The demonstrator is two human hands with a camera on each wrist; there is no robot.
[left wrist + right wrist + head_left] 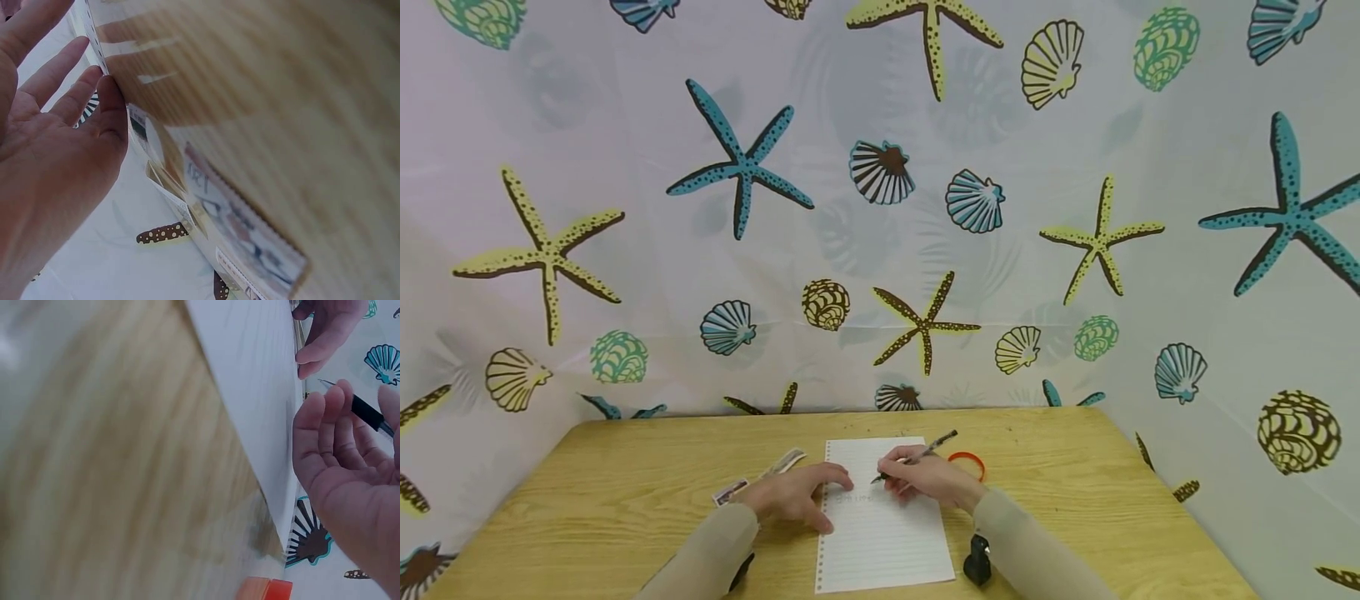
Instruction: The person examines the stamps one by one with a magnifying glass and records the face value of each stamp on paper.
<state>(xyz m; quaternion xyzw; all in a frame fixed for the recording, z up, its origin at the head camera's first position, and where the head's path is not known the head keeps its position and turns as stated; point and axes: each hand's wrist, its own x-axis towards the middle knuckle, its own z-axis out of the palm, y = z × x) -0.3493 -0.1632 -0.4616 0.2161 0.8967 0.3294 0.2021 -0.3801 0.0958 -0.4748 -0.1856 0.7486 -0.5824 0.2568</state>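
A sheet of lined paper [883,550] with punched holes down its left side lies on the wooden table, a short line of faint writing near its middle. My right hand [925,477] pinches a pen [942,439] over the sheet, its tip close to the paper beside the writing. In the right wrist view, the pen's black grip [367,414] and pointed tip show past the curled fingers. My left hand [793,493] rests across the sheet's left edge, thumb and fingers spread. The left wrist view shows this hand [62,137] with relaxed fingers at the paper's edge.
Left of my left hand lie a small printed piece with a serrated edge, like a stamp [244,228], and a pale printed strip [786,461]. A red ring [967,457] sits beyond my right wrist. A patterned cloth [820,250] hangs behind the table [625,475].
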